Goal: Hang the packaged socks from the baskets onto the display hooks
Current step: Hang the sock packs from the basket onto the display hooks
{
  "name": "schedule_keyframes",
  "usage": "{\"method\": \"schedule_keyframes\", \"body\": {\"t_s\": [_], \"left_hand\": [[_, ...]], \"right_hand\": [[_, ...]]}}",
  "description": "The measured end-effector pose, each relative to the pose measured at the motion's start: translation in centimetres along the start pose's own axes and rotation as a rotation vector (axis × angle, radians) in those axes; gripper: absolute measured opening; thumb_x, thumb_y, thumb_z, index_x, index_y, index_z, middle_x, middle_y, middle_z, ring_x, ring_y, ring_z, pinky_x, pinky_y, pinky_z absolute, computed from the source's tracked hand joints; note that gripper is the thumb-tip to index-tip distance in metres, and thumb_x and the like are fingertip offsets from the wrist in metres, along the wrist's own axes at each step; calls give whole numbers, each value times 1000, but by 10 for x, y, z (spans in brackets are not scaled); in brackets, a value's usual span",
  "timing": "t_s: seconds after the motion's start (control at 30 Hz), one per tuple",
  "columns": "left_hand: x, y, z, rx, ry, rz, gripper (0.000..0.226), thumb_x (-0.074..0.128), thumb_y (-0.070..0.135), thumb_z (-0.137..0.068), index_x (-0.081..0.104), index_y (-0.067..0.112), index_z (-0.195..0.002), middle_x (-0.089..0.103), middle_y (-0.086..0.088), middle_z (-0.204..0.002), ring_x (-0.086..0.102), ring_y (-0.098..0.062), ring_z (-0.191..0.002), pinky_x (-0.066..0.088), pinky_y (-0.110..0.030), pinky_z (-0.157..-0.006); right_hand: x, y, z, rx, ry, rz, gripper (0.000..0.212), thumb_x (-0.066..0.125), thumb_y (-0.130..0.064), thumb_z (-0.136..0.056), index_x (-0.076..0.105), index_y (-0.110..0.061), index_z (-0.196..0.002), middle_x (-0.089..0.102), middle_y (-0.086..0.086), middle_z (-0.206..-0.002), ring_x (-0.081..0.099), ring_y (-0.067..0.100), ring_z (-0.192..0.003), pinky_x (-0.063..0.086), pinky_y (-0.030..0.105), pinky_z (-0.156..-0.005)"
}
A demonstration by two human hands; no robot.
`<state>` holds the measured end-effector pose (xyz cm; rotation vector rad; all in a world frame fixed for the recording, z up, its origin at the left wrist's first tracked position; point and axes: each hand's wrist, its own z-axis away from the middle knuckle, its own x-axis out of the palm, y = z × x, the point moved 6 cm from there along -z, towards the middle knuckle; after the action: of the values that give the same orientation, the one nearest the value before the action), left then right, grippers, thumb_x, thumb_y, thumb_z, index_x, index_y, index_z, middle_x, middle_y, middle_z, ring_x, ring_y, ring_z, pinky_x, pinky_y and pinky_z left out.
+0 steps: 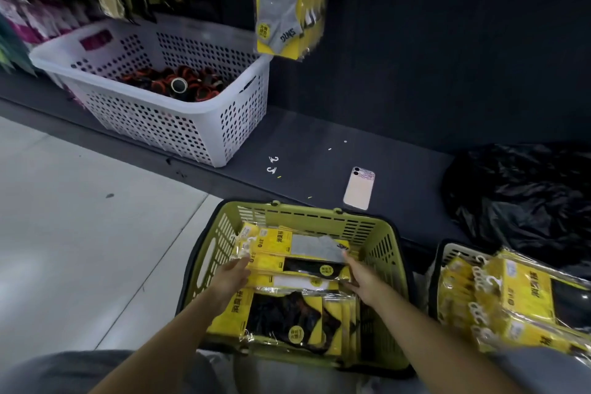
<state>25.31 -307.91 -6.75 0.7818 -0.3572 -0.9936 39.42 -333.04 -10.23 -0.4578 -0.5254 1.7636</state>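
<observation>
A green basket (348, 224) sits right in front of me with several yellow sock packs inside. Both hands reach into it. My left hand (232, 275) lies on the left end of a stack of yellow sock packs (300, 269), fingers flat. My right hand (363, 277) touches the right end of the same stack, near a grey-sock pack (313, 246). Neither hand clearly grips a pack. A second basket (447, 253) at the right holds more yellow packs (518, 291). Higher up, yellow packs of grey socks (284, 0) hang on the dark display wall.
A white perforated basket (179, 125) with black and orange items stands on the dark low shelf at the left. A phone (358, 188) and small white hooks (272, 165) lie on the shelf. A black plastic bag (524, 198) sits at the right. Other packaged goods hang top left.
</observation>
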Motion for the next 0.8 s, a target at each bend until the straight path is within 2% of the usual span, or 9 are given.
{"method": "schedule_keyframes", "body": {"t_s": [0.13,0.23,0.3,0.4,0.53,0.6,0.67,0.73,0.8], "left_hand": [[2,-5,-23,-53,54,-17,49,55,31,-94,48,2,-133,50,-18,-136,46,-32,-125,37,-41,-106],[5,-5,-38,-53,122,-64,46,60,33,-91,55,7,-128,53,-14,-134,47,-33,-125,38,-43,-105],[5,-3,-46,-54,128,-18,45,61,33,-89,58,8,-126,58,-12,-128,53,-30,-118,41,-41,-103],[9,0,-54,-59,113,209,35,65,23,-87,62,2,-115,64,-15,-116,61,-22,-95,51,-32,-84],[12,-5,-38,-112,237,487,54,70,17,-84,46,2,-130,59,-25,-122,64,-25,-88,54,-30,-72],[16,-7,-24,-123,260,544,53,68,20,-85,48,-3,-128,57,-30,-123,61,-14,-66,54,-20,-51],[27,-6,-11,-115,186,526,55,64,35,-87,53,-8,-118,64,-31,-101,53,-5,-50,45,-14,-38],[42,5,7,-62,85,486,43,64,46,-79,58,4,-87,60,-12,-62,48,-4,-44,44,-14,-42],[55,22,23,9,42,487,27,67,33,-83,58,10,-94,67,-19,-75,67,-17,-65,52,-22,-61]], "right_hand": [[2,-1,-22,82,55,-13,57,62,-51,-85,55,-8,-122,62,15,-110,59,30,-100,52,41,-84],[-2,-1,-38,107,122,47,61,68,-45,-82,53,-4,-126,57,19,-124,54,34,-113,45,46,-100],[-3,-3,-42,98,126,57,58,72,-38,-81,55,-5,-126,56,19,-126,53,34,-114,45,44,-99],[-1,-7,-39,76,49,27,46,71,-34,-83,58,-12,-122,57,14,-124,55,31,-108,48,40,-91],[5,-1,-20,28,-69,-43,24,69,-21,-85,58,-10,-104,63,12,-105,59,25,-85,48,34,-67],[7,-1,-4,-6,-101,-76,16,69,-14,-84,57,-10,-93,63,11,-92,59,24,-76,46,33,-64],[9,-6,13,-53,-134,-98,15,68,-11,-84,56,-10,-93,63,10,-90,58,24,-75,47,34,-65],[12,-14,32,-111,-179,-119,16,68,-11,-84,56,-10,-95,64,9,-91,60,23,-77,48,34,-66],[16,-25,52,-167,-237,-110,17,69,-11,-83,59,-10,-97,67,6,-89,64,19,-76,52,31,-65]]}}
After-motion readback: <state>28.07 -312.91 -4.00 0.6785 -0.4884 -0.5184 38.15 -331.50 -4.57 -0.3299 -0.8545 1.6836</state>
